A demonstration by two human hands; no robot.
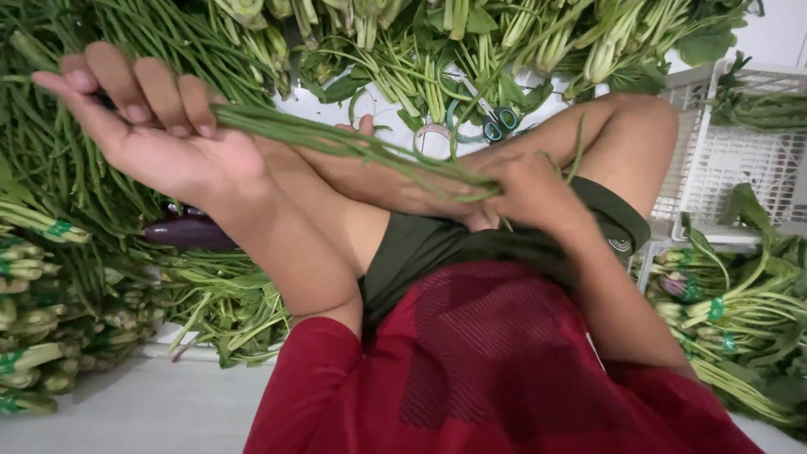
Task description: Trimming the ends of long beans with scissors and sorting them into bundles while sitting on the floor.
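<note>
My left hand is raised at the upper left, palm toward me, fingers curled over one end of a bunch of long green beans. The beans stretch rightward across my lap to my right hand, which grips their other end near my bent knee. I sit cross-legged in a red shirt and dark shorts. A pair of scissors with green handles lies on the white floor just beyond my hands, beside a roll of tape.
Piles of long beans fill the left side, tied bundles of leafy greens the lower left. More leafy bunches line the top. A white plastic crate stands right, tied greens below it. A purple eggplant lies under my left forearm.
</note>
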